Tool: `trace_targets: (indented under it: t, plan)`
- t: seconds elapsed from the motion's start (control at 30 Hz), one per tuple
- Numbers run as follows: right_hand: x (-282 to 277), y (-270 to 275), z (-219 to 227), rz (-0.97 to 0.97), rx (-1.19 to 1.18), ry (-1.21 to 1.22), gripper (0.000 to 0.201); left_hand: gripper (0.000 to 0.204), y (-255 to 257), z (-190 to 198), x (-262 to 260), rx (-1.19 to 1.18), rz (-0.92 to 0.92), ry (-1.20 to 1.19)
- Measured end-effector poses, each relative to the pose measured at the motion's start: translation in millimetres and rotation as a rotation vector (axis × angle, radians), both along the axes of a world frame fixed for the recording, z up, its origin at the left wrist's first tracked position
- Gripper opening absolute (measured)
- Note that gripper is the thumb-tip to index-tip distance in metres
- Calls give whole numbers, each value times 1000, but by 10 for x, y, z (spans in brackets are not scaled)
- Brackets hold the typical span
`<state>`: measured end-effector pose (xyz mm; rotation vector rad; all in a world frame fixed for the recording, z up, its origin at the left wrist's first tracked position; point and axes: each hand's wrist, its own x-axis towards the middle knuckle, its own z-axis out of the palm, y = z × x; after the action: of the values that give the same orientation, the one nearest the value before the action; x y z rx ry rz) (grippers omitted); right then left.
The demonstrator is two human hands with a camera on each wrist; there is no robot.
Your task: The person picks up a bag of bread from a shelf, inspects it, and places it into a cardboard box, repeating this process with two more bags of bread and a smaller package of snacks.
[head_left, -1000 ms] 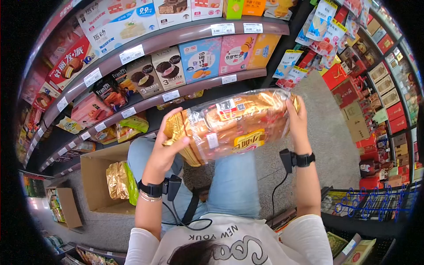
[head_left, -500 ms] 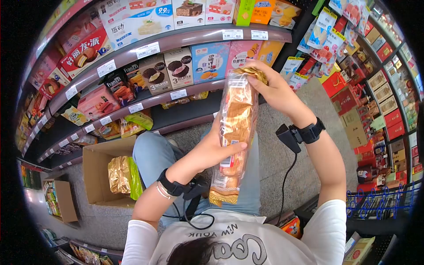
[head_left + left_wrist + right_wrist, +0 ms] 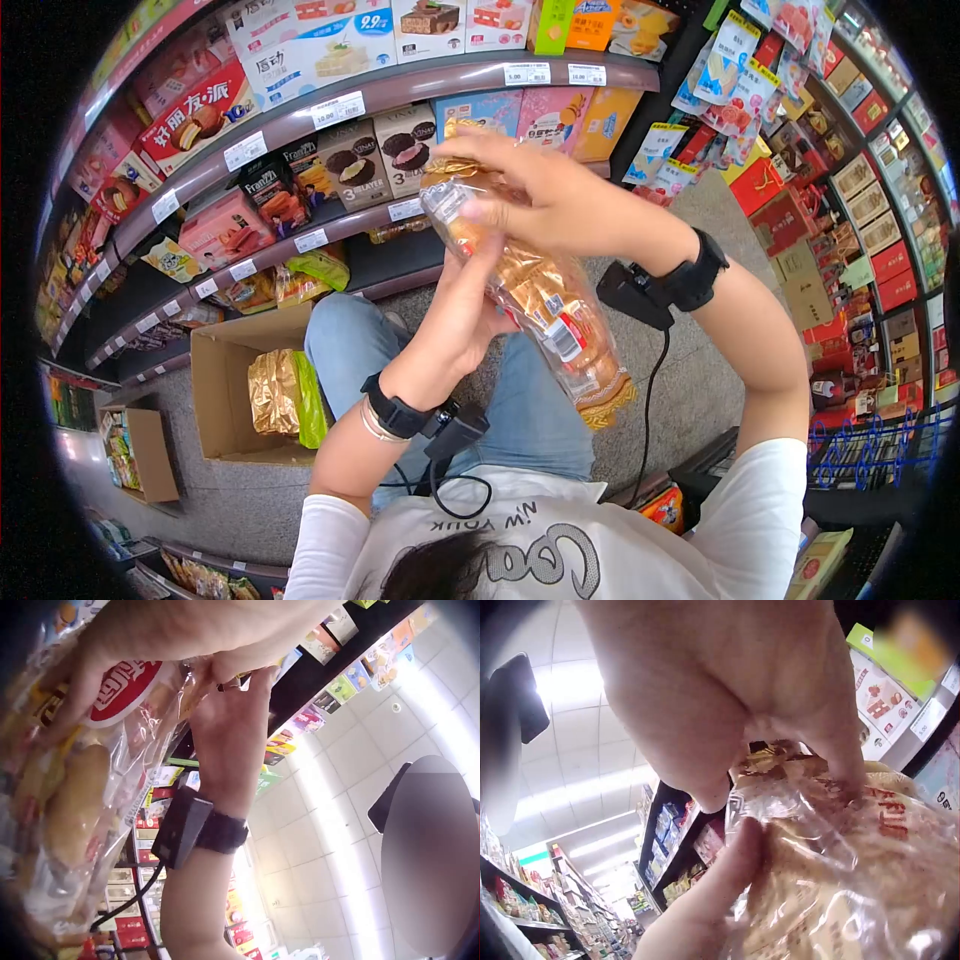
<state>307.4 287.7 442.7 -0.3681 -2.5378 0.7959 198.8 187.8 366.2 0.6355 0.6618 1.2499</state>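
Observation:
A long clear-and-gold bag of bread rolls [image 3: 555, 310] is held tilted above the person's lap, its upper end toward the shelf. The left hand [image 3: 468, 315] grips it from the left side, the thumb across its upper part. Over the gold upper end lies the right hand [image 3: 535, 200], fingers bent round that end and thumb on the wrapper. Rolls and a red oval label show through the plastic of the bag [image 3: 75, 810] in the left wrist view. In the right wrist view both hands meet at the crinkled gold end of the bag [image 3: 832, 877].
An open cardboard box [image 3: 215, 400] with gold and green packs stands on the floor at the left. Ahead, curved shelves [image 3: 480, 85] carry boxed snacks. Small bags [image 3: 735, 70] hang at the right of the shelf. A cable [image 3: 650, 400] runs from the right wrist.
The bag has swung from lying crosswise between both hands to an end-on, tilted position, turning further in the last half second. The right hand has moved left toward the left hand.

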Motion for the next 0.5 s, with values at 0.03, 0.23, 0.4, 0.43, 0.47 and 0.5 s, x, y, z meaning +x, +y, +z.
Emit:
trace_targets:
  t: [0.03,0.23,0.4,0.43,0.47,0.5]
  plan:
    - [6,-32,-30,5,24,-25,63,61,0,-36,-29,-23,1,-8]
    - [206,-247,-589,-153,56,-111,93,55,73,-211,-173,-200,-22,-59]
    - [366,-447,-631,-386,-118,-547,89,52,237,-604,-358,-343,5,-139]
    - [396,-406,-723,-385,-65,-515,84,51,257,-623,-395,-366,14,-114]
    - [423,-370,-773,-383,-12,-481,80,51,265,-643,-434,-388,24,-89]
    - [444,-326,-755,-340,-27,-477,77,59,242,-631,-476,-311,64,-15]
